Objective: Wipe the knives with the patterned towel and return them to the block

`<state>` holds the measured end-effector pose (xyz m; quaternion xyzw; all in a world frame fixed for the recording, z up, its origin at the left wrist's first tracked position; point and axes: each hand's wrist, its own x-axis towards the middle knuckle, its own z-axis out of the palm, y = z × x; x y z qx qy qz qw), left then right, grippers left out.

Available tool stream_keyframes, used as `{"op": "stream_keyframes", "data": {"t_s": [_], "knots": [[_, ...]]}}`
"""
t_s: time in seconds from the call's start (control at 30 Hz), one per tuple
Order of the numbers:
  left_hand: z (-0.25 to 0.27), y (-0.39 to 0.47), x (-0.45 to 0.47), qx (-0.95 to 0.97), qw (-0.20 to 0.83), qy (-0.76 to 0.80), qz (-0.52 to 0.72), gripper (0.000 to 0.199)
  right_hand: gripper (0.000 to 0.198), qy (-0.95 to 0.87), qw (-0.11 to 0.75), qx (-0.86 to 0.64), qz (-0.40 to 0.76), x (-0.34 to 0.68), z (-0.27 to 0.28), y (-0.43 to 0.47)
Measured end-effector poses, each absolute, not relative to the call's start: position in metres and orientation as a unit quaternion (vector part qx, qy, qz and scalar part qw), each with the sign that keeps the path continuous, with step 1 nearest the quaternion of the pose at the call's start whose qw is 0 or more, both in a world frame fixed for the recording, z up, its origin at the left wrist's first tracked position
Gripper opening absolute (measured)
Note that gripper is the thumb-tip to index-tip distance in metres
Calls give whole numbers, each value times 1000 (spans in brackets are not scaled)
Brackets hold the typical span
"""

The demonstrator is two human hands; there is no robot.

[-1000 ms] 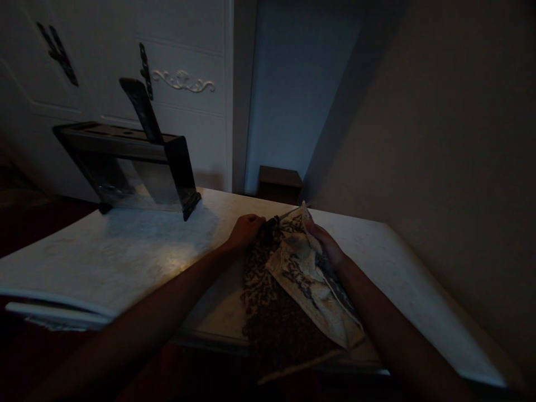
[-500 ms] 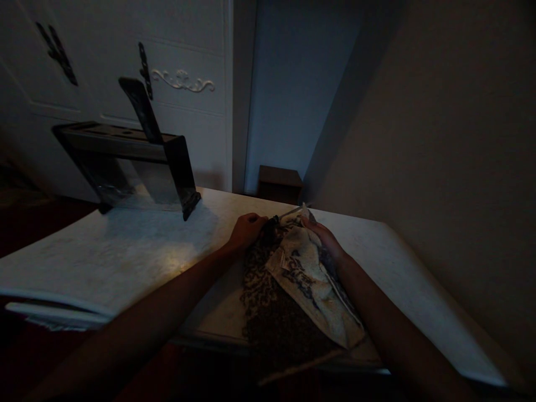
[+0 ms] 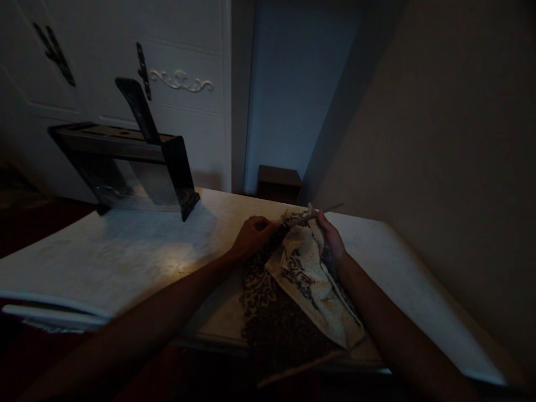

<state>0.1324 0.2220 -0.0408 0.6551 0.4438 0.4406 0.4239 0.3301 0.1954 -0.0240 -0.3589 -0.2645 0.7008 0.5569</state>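
Note:
In the dim head view my left hand (image 3: 254,237) is closed around the dark handle end of a slim knife (image 3: 304,218). Its narrow blade points right, and the tip sticks out past my right hand. My right hand (image 3: 331,233) pinches a patterned towel (image 3: 312,262) against the blade. Cream on one side and dark brown on the other, the towel hangs in folds below both hands and over the table's front edge. Part of the blade is hidden by the towel and fingers.
Left on the white marbled table (image 3: 138,245) stands a knife block (image 3: 125,167) with clear sides and one black-handled knife (image 3: 140,111) in it. Behind are white cabinet doors (image 3: 184,44) and a small brown box-like unit (image 3: 279,181). A wall (image 3: 452,139) rises at the right.
My left hand has shifted slightly right, pushing the knife through the towel, so its tip now shows beyond my right hand. The towel's upper folds have moved a little.

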Motion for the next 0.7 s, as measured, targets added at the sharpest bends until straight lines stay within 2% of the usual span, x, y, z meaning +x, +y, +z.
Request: {"op": "stream_keyframes", "data": {"t_s": [0.2,0.53,0.7], "knots": [[-44,225,131,675,445,418,413,43,27,-323,570,-370,659,331,-27,191],[-39,227,128,631,532,411,388,40,33,-399,555,-400,610,323,-28,183],[-41,227,129,611,535,408,417,39,39,-401,556,-423,592,321,-29,186]]}}
